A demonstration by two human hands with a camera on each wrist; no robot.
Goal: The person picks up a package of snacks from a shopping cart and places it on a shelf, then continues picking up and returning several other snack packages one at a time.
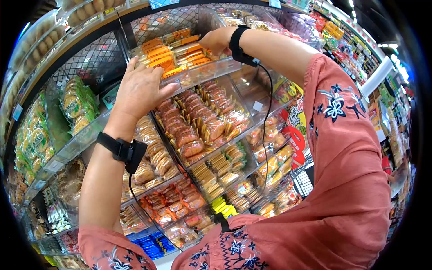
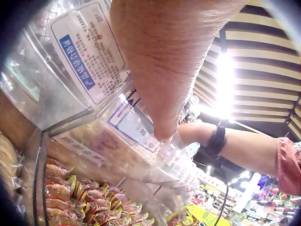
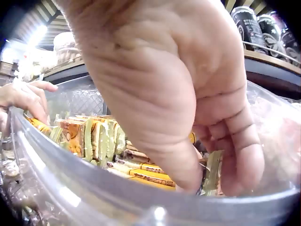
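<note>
A clear plastic bin holds rows of flat snack packets (image 1: 159,57) in orange and yellow wrappers. My right hand (image 1: 217,40) reaches down into its right side. In the right wrist view, the thumb and fingers of the right hand (image 3: 174,94) pinch the crimped end of a wrapped packet (image 3: 214,172). At the bin's front left, my left hand (image 1: 140,87) rests over the rim with fingers extended and thumb spread. The right wrist view shows the left hand's fingers (image 3: 40,96) over the bin wall (image 3: 70,179), beside upright packets (image 3: 96,136).
Below are bins of red-brown wrapped pastries (image 1: 191,121) and round biscuits (image 1: 153,144). Green-wrapped packs (image 1: 76,105) stand at left. A price tag (image 2: 134,125) and a printed label (image 2: 87,52) are on the bin's front. Dark cans (image 3: 249,28) line the shelf above. Cables hang from both wrists.
</note>
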